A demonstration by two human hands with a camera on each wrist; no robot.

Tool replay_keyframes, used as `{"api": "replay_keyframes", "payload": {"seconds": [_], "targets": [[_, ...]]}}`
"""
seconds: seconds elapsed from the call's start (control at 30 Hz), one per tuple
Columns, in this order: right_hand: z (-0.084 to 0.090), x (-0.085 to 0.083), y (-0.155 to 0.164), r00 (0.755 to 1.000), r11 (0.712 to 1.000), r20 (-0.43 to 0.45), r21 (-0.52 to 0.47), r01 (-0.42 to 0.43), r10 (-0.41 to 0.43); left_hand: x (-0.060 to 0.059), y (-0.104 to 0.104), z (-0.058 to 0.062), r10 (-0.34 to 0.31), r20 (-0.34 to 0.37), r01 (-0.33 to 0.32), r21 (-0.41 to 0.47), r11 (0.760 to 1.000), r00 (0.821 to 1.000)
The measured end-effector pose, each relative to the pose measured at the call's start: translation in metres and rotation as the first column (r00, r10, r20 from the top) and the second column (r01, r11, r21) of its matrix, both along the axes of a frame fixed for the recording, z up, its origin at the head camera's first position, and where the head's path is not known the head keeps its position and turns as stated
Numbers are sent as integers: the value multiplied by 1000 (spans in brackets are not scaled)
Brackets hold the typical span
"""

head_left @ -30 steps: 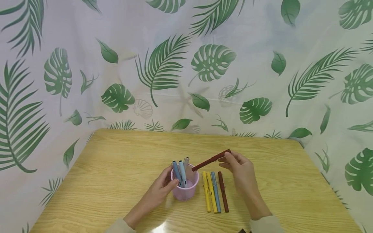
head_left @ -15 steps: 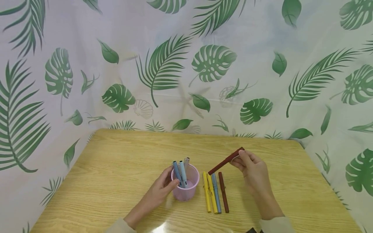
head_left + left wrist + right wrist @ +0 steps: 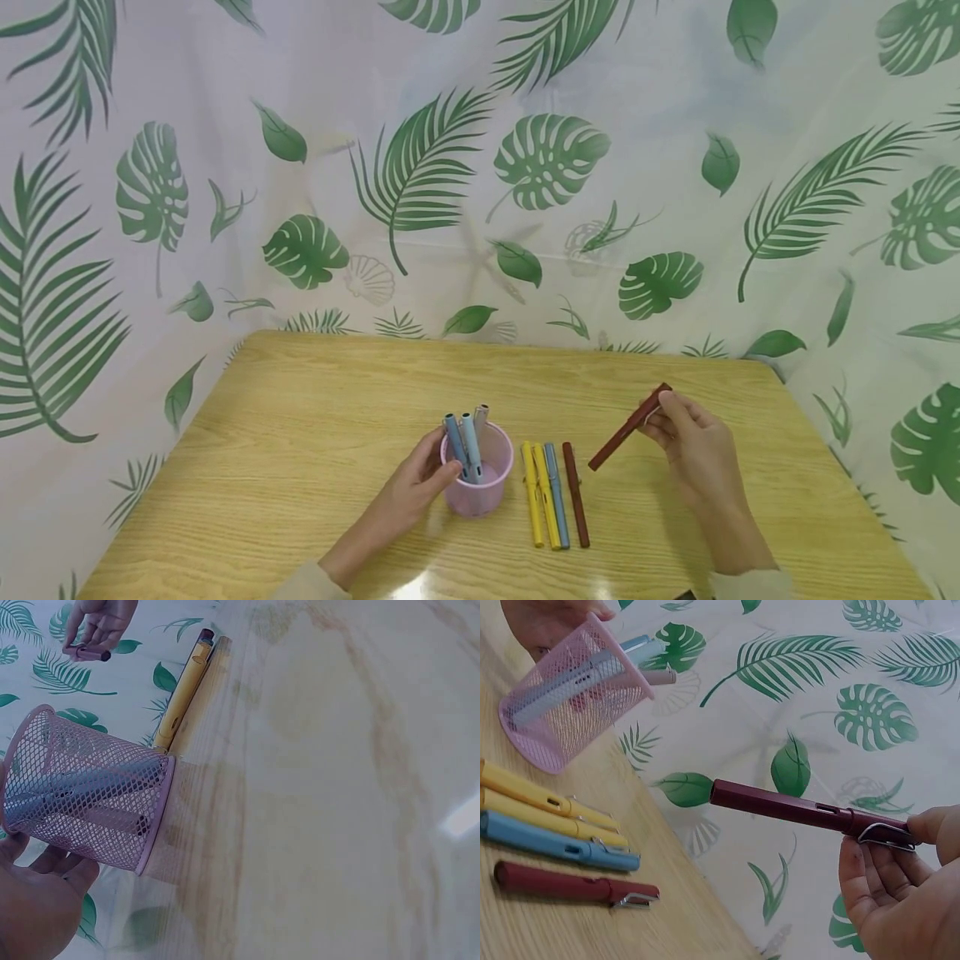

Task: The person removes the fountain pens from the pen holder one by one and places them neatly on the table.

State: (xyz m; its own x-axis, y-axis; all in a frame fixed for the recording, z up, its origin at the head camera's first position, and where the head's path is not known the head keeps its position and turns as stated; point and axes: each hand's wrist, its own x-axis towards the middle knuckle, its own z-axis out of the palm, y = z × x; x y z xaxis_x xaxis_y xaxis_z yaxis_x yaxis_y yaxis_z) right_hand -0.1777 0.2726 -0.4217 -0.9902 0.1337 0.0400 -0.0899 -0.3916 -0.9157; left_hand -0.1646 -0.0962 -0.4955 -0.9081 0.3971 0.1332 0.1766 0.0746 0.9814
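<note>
A dark red pen (image 3: pixel 627 432) slants in my right hand (image 3: pixel 701 454), which pinches it near the clip end, above the table. In the right wrist view, its silver clip (image 3: pixel 885 836) shows beside the thumb. My left hand (image 3: pixel 408 492) grips a pink mesh pen cup (image 3: pixel 480 500) by its side. Inside the cup stand a blue pen (image 3: pixel 454 442), a light blue pen (image 3: pixel 472 446) and a greyish pen (image 3: pixel 482 417). To the right of the cup lie two yellow pens (image 3: pixel 532 496), a blue pen (image 3: pixel 557 500) and another dark red pen (image 3: pixel 576 496), side by side.
The wood-grain table (image 3: pixel 337 400) reaches back to a white cloth backdrop (image 3: pixel 450 67) printed with green leaves. A small dark object (image 3: pixel 684 595) shows at the lower edge, near the right sleeve (image 3: pixel 750 583).
My right hand has moved right with the dark red pen, from beside the cup's rim to beyond the row of pens. The pen now tilts more steeply. My left hand and the cup stay put.
</note>
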Motion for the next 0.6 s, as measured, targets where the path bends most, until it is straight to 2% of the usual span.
{"api": "replay_keyframes", "payload": {"seconds": [0.33,0.6], "targets": [[-2,4,24,999,1000,-26,20,-22,22,0,0,0,2,9,-2,-1,1000,1000],[-4,5,33,1000,999,13,52,-14,13,0,-1,0,0,6,0,1,1000,1000]]}}
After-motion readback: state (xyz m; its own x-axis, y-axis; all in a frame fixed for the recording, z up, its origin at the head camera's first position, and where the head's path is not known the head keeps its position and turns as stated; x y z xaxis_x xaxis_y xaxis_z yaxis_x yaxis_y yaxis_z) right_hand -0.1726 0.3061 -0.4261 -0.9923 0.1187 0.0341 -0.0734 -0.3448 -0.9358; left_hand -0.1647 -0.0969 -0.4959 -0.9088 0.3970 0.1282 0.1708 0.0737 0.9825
